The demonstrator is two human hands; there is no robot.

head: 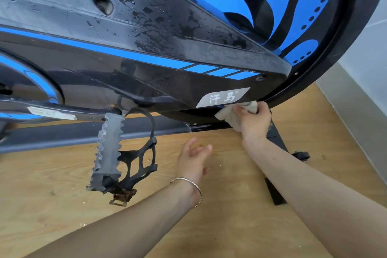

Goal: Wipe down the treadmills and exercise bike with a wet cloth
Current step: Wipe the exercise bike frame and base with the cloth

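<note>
Under the black and blue exercise bike (146, 65), the right hand (254, 120) grips a crumpled beige cloth (228, 117) against the lower edge of the cover; to its left, the left hand (193, 160) hovers over the wooden floor (52, 174), fingers relaxed, holding nothing; beyond it hangs the pedal (107, 153).

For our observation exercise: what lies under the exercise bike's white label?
The right hand grips a beige cloth against the lower edge of the exercise bike; beneath, a black base bar and wooden floor. The cloth covers the spot being wiped.
</note>
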